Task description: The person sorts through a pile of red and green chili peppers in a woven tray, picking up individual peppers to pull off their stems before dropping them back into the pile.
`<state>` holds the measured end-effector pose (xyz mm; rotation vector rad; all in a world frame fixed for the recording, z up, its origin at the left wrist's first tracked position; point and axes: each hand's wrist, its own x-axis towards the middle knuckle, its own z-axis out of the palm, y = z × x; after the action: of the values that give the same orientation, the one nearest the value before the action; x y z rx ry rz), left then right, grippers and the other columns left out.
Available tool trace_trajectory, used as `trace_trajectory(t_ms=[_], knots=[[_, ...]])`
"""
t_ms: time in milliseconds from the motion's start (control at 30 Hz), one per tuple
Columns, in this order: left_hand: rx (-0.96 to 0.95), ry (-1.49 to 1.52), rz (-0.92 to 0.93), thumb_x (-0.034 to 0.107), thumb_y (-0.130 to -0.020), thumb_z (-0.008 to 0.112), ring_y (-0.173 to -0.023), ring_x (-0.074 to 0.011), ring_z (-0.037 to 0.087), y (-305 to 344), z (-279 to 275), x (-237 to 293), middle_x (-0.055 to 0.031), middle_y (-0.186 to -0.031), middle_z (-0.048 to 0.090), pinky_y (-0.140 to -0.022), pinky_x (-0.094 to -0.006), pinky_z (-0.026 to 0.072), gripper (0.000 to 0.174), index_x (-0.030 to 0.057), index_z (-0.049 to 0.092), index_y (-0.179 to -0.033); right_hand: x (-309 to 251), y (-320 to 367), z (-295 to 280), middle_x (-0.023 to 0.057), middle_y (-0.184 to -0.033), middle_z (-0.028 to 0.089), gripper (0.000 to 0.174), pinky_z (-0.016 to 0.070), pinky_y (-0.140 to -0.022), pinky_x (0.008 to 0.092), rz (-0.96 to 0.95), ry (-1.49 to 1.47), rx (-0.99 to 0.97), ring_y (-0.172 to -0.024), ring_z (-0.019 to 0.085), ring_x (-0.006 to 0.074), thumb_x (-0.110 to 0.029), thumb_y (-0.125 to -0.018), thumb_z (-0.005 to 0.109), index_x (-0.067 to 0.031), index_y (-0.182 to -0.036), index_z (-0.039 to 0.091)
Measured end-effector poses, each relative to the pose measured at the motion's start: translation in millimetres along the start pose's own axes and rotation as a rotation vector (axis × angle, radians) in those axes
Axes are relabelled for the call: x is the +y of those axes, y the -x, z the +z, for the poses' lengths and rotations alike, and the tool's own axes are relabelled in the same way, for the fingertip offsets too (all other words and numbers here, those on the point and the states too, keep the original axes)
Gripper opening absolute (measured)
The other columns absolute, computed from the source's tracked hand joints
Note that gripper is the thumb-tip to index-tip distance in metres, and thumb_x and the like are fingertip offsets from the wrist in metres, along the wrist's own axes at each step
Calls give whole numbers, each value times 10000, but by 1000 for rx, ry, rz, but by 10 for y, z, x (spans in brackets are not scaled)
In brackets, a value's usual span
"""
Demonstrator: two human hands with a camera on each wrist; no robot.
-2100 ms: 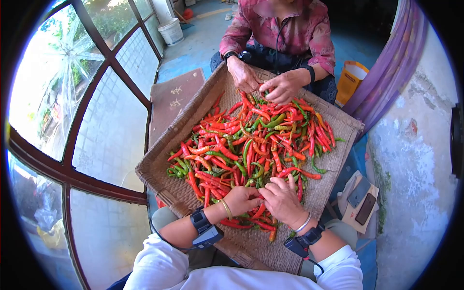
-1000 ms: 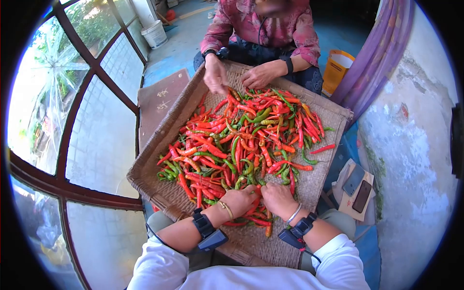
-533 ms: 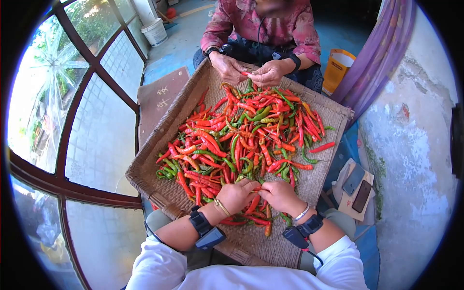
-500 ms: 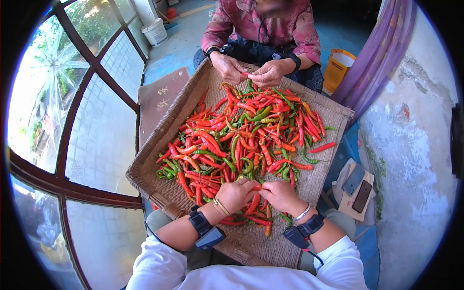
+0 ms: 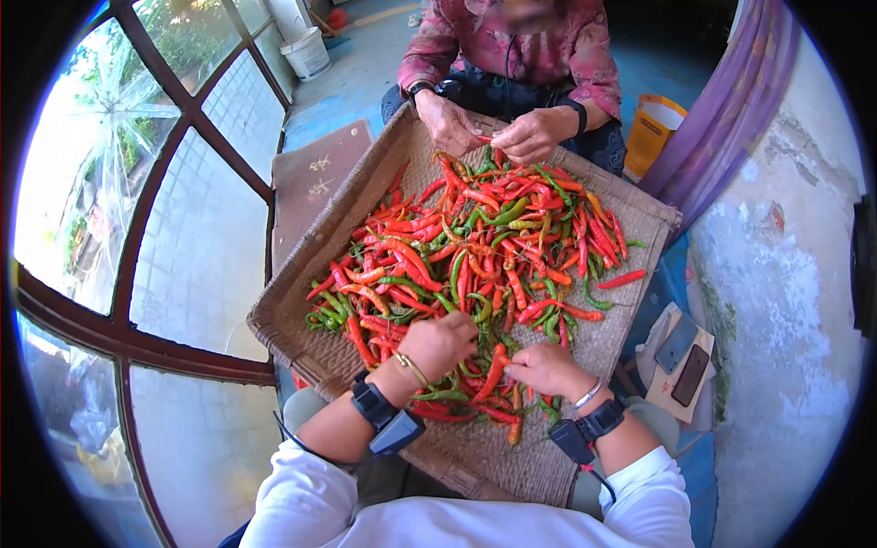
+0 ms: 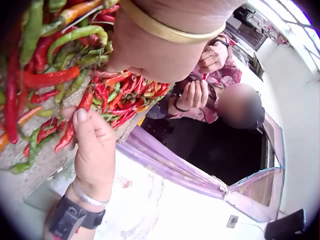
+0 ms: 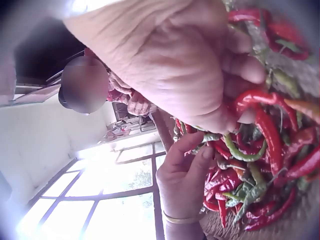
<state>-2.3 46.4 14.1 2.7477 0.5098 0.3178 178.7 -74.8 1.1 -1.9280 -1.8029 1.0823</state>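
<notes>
A square woven tray (image 5: 639,205) holds a heap of red and green chili peppers (image 5: 438,247). My right hand (image 5: 553,370) pinches a red chili pepper (image 5: 494,370) between thumb and finger at the tray's near side. That pepper also shows in the left wrist view, its tip pointing down and away from the thumb. To the left, my left hand (image 5: 440,345) is bent low over the heap, apart from the right one. In the right wrist view its thumb (image 7: 202,159) and forefinger come close together; I cannot tell whether something small is between them.
Across the tray another person's hands (image 5: 525,137) hold a red chili pepper. A framed window (image 5: 196,228) stands on the left, a rough wall (image 5: 786,301) on the right. Two phones (image 5: 692,374) lie beside the tray; a yellow container (image 5: 650,137) stands behind.
My hands were together on a red chili pepper; now the left has moved away to the left and up, while the right keeps the pepper, lower down. The view has shifted slightly.
</notes>
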Motion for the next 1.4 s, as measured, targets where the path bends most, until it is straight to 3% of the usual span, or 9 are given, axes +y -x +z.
trace_trajectory(t_ms=[133,200,300,533,833,1000,1200,1300,1400], knots=[[34,-136,-105,209,-721,617,-711,-220,588,-59,12,-155,-37,-889,562,-591,-323,494,217,84,593,-897,217,-82,-270,102,-598,570,214,444,-491,328,112,-243,230,-547,579,187,-271,-810,535,-78,-789,625],[25,-136,-141,211,-725,610,-708,-220,587,-60,103,-217,-34,-884,561,-588,-326,494,215,84,593,-898,283,-93,-484,49,-645,589,186,418,-427,226,123,-965,439,-536,557,90,-224,-845,512,-80,-923,600],[-68,-116,-107,220,-732,603,-720,-220,587,-76,206,-210,-37,-905,556,-589,-324,494,225,83,589,-911,275,-99,-636,45,-706,610,222,416,-417,178,84,-1440,900,-537,558,79,-228,-866,494,-59,-1000,547],[-194,98,-28,227,-727,617,-823,-287,586,-137,301,-141,-133,-1182,449,-678,-369,491,344,82,555,-1032,41,-119,-188,34,-730,597,233,413,-472,178,139,-1171,299,-570,551,73,-190,-852,506,-27,-1012,554],[-44,231,-45,189,-730,639,-789,-241,592,-115,384,-130,-146,-1187,428,-685,-323,491,475,60,485,-1160,-12,-234,109,26,-790,583,239,431,-551,202,197,-873,292,-644,549,79,-147,-823,535,-7,-1015,561],[54,1260,-267,78,-850,519,-662,-52,498,-107,268,71,-52,-1068,481,-602,-198,444,367,35,447,-1207,40,-273,228,53,-765,607,253,464,-622,245,-115,-559,549,-664,574,117,-119,-787,577,24,-994,558],[-102,1452,-395,69,-857,509,-629,-40,473,-72,199,77,31,-842,541,-576,-189,434,384,74,438,-1234,-63,-188,206,69,-732,611,197,456,-603,267,-24,-658,406,-650,573,125,-123,-772,586,23,-903,571],[-57,1642,-414,68,-854,509,-616,-41,481,-82,191,96,0,-918,567,-557,-180,429,400,79,423,-1245,-101,-154,157,82,-677,604,167,440,-567,282,-9,-697,309,-613,561,123,-133,-751,589,6,-844,580],[10,1832,-539,67,-849,513,-581,-43,480,-112,150,71,-43,-989,586,-533,-180,425,407,90,421,-1244,-215,-46,99,-18,-649,543,85,401,-534,245,-77,-548,87,-585,473,59,-92,-758,557,-12,-786,554]])
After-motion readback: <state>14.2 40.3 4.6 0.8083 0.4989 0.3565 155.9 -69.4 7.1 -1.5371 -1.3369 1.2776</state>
